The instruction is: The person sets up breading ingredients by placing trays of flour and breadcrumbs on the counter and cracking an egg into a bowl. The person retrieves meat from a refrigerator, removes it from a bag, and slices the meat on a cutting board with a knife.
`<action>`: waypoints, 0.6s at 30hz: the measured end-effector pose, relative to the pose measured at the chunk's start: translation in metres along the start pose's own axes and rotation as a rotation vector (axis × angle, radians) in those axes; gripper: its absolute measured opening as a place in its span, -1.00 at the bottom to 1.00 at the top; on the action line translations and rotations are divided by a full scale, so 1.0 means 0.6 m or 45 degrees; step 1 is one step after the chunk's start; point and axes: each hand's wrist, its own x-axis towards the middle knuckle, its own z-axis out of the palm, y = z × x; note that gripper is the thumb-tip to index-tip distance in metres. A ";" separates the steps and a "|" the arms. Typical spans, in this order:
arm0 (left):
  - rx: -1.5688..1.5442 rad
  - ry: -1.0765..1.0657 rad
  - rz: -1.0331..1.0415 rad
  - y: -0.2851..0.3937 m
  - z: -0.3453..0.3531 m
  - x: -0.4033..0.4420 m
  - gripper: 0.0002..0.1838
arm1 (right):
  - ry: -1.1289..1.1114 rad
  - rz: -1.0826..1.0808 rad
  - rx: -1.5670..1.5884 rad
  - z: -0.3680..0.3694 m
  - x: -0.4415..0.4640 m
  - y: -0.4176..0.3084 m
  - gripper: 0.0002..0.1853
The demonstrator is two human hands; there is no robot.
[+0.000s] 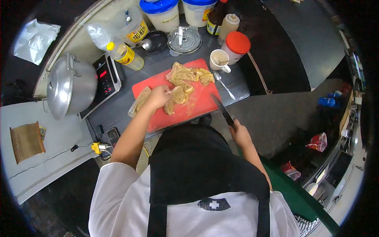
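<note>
My right hand (pixel 240 134) is wrapped round the dark handle of a kitchen knife (pixel 223 110). The blade points up and left, its tip over the right edge of the red cutting board (pixel 154 120). My left hand (pixel 159 97) is closed at the fingertips on a small pale piece of meat above the board. Beside those fingers lie several yellowish-brown pieces of meat (pixel 181 96). A larger slab of meat (pixel 182 72) rests toward the board's far edge. Left of my left hand, a clear plastic bag (pixel 139 103) lies partly under my wrist, with yellowish contents.
A big metal pot (pixel 71 87) stands on a lit induction cooker (pixel 108 81) at left. Behind the board are a yellow-capped bottle (pixel 128 57), a round clear lid (pixel 184 40) and blue-lidded tubs (pixel 162 15). A white mug (pixel 219 60), red-lidded jar (pixel 237 45) and spoon (pixel 225 85) sit at right.
</note>
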 end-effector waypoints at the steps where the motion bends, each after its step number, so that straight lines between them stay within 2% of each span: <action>1: -0.078 -0.020 -0.016 0.010 -0.001 -0.005 -0.81 | 0.010 -0.023 -0.001 -0.005 0.003 0.006 -0.75; 8: -0.925 -0.113 0.075 0.123 -0.035 -0.031 -0.88 | -0.009 -0.109 -0.044 -0.029 0.020 0.052 -0.74; 14: -1.041 0.057 0.001 0.083 -0.030 0.061 -0.81 | -0.012 -0.131 -0.049 -0.048 0.026 0.061 -0.74; 15: -0.879 0.148 -0.161 0.054 -0.026 0.084 -0.69 | -0.011 -0.130 -0.057 -0.052 0.026 0.060 -0.73; 18: 0.277 0.587 -0.200 -0.024 -0.018 0.094 -0.46 | -0.072 -0.139 -0.070 -0.055 0.037 0.078 -0.73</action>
